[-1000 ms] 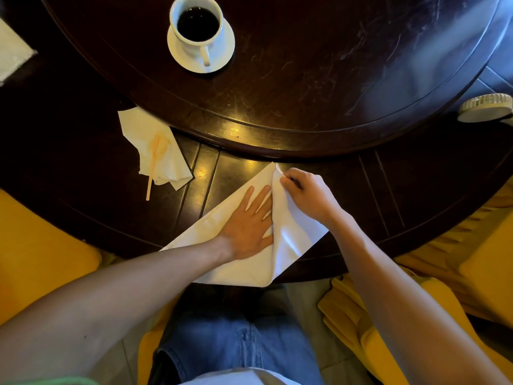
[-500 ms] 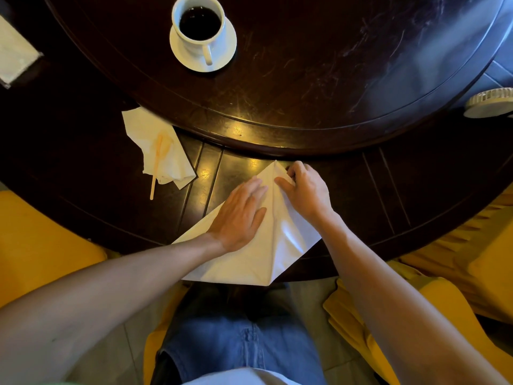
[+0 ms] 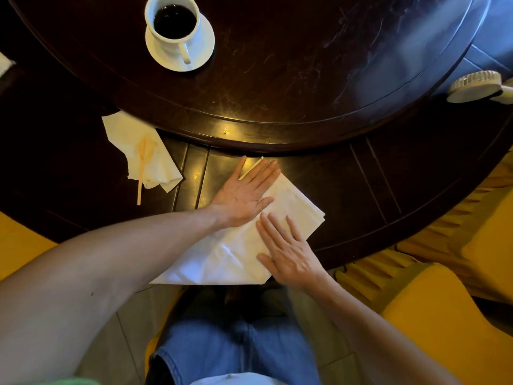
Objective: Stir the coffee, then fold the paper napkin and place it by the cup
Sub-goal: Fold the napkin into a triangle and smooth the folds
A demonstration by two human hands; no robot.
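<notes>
Dim warm light, glare on table (image 3: 277, 129) (edges bowed, wide-angle)

The desk (image 3: 305, 79) was dark wood, polished glossy, with fine scratches across its raised centre. The napkin (image 3: 236, 254) was matt white paper, lightly creased. The cup (image 3: 173, 26) and saucer (image 3: 204, 51) were smooth glazed white ceramic. The stirrer (image 3: 141, 173) looked like pale matt wood.

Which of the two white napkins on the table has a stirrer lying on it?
The crumpled napkin at left, bearing the stirrer; both hands press the other.
</notes>
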